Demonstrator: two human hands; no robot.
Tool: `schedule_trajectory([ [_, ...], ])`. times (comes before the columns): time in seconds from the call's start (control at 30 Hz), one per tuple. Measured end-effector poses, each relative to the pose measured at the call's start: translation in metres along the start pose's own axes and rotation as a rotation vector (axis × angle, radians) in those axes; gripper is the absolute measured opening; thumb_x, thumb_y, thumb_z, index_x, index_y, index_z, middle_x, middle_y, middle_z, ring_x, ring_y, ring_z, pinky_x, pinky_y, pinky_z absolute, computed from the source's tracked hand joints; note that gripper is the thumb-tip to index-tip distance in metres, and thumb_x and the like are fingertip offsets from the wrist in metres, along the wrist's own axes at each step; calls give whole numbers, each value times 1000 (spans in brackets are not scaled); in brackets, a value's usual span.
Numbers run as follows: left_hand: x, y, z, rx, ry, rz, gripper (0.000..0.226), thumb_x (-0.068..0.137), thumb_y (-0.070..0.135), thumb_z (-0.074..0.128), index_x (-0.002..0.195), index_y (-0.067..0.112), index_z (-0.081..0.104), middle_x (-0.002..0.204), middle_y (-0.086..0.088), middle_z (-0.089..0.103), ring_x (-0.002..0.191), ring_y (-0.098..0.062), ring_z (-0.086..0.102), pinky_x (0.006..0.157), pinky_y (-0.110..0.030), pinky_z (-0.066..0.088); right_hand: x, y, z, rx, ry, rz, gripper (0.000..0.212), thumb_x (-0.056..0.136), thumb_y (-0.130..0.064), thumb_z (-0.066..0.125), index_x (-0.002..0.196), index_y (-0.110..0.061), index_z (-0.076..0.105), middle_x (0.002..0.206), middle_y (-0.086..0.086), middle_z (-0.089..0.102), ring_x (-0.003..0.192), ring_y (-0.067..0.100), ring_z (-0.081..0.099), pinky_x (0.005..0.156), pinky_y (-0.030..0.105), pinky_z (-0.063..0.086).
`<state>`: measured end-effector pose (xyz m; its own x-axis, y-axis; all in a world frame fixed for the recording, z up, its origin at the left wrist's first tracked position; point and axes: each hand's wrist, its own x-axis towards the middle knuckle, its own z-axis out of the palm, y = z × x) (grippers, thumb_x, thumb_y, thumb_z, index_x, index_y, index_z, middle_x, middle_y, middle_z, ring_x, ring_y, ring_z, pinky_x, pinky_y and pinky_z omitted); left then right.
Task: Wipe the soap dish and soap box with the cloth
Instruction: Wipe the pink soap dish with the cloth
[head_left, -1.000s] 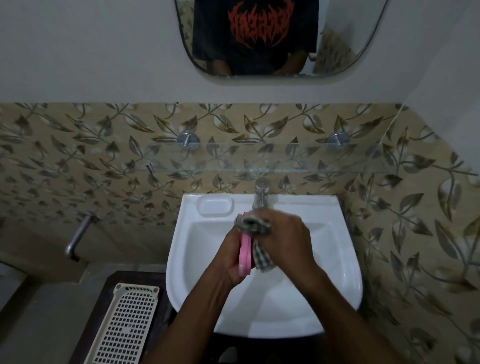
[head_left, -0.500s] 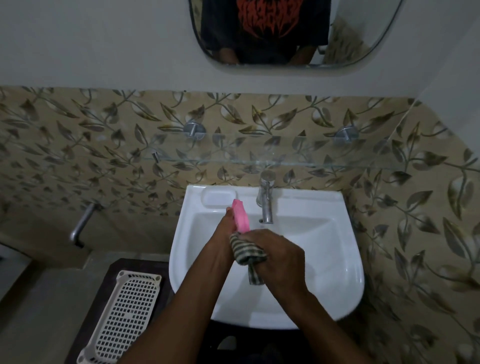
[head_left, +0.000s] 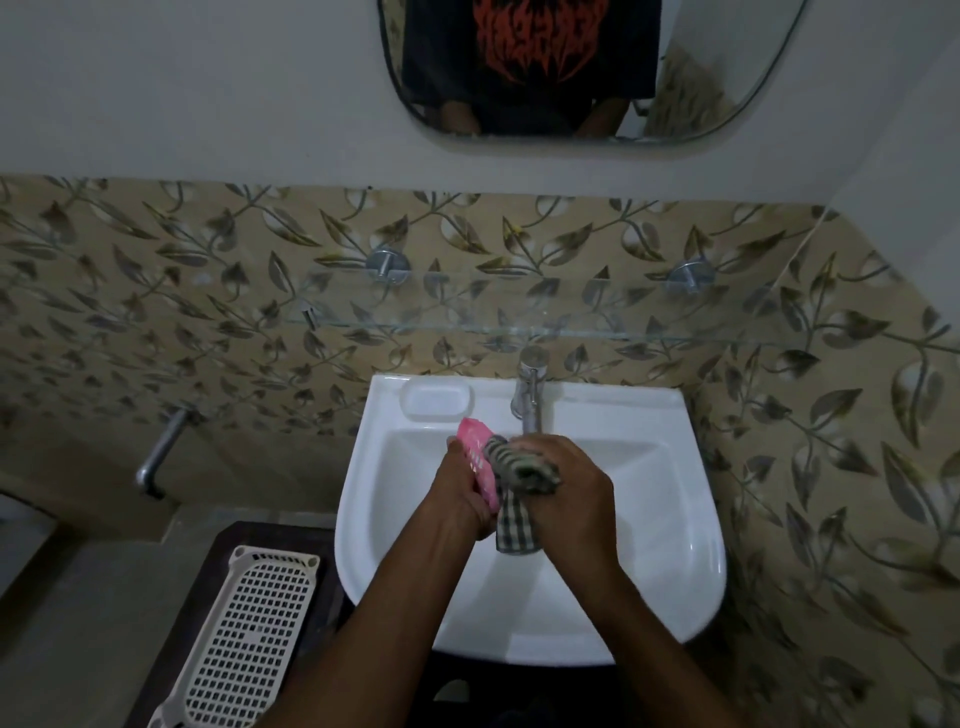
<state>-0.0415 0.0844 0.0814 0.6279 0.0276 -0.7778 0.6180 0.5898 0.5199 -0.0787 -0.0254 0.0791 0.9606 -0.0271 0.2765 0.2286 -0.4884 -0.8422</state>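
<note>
Pink soap box in my left hand, checked cloth in my right hand, both over the sink bowl.

Box clamped edge-up in left fingers; right hand closed around bunched cloth, pressing it on the box's right face, loose cloth end hanging below my grip. Built-in soap dish sits beyond my grip, up-left on the sink rim. Tap just beyond my right knuckles. Perforated plastic tray well off down-left of the left wrist.
</note>
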Motion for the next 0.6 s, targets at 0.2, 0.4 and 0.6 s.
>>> schedule_trajectory([
  [0.2, 15, -2, 7, -133, 61, -115, 75, 99, 63, 21, 144, 6, 42, 148, -21, 44, 136, -38, 42, 107, -48, 37, 25, -10, -3, 54, -184, 361, 52, 70, -38, 83, 116, -29, 61, 107, -10, 68, 96, 9, 64, 80, 21, 49],
  [0.4, 33, 7, -11, -150, -120, -43, 95, 84, 83, 23, 126, 6, 58, 116, -24, 68, 108, -41, 63, 90, -56, 53, 69, -20, -32, 156, -195, 584, 41, 62, -31, 83, 99, -19, 69, 95, -1, 74, 85, 16, 70, 80, 38, 59],
  [0.6, 26, 15, -17, 31, -230, 65, 58, 99, 58, 36, 98, 6, 62, 75, -13, 72, 60, -23, 70, 57, -29, 58, 93, -31, -47, 307, -442, 630, 33, 66, -26, 87, 93, -13, 74, 85, 6, 77, 76, 20, 74, 70, 32, 60],
])
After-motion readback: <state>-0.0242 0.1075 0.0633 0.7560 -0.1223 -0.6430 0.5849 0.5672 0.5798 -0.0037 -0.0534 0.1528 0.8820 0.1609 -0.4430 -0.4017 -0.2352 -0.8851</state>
